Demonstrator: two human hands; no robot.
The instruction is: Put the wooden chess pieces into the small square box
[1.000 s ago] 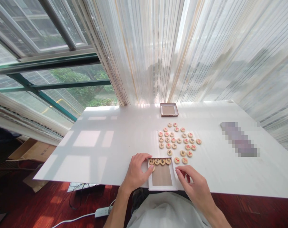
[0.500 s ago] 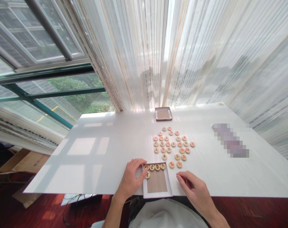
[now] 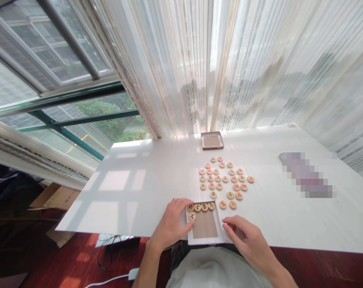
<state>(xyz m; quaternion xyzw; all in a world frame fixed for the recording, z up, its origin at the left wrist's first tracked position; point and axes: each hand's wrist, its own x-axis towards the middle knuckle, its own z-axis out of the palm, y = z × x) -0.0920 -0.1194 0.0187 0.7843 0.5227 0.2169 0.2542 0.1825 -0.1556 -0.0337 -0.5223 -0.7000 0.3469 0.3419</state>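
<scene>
A shallow white-rimmed box (image 3: 205, 241) lies at the table's front edge. Along its far wall sits a row of round wooden Chinese chess pieces with black characters, among them a horse piece (image 3: 211, 205). Below the row's left end lies a single advisor piece (image 3: 192, 216). My left hand (image 3: 174, 222) rests at the box's left side, fingers apart. Its index finger reaches the far left corner, and its thumb is by the advisor piece's near edge. Just right of the box, my right hand (image 3: 249, 238) is curled, thumb and index tips close together, with nothing visible between them.
Loose chess pieces (image 3: 225, 179), red and black, are spread beyond the box. A second shallow box (image 3: 212, 141) stands at the table's far edge. On the right lies a blurred-out object (image 3: 307, 175). Curtains (image 3: 181, 68) hang behind the white table (image 3: 133, 200).
The view has shifted, so the table contents appear farther right. My left thumb has slid off the advisor piece's side to its near edge. My right hand is closer to the box.
</scene>
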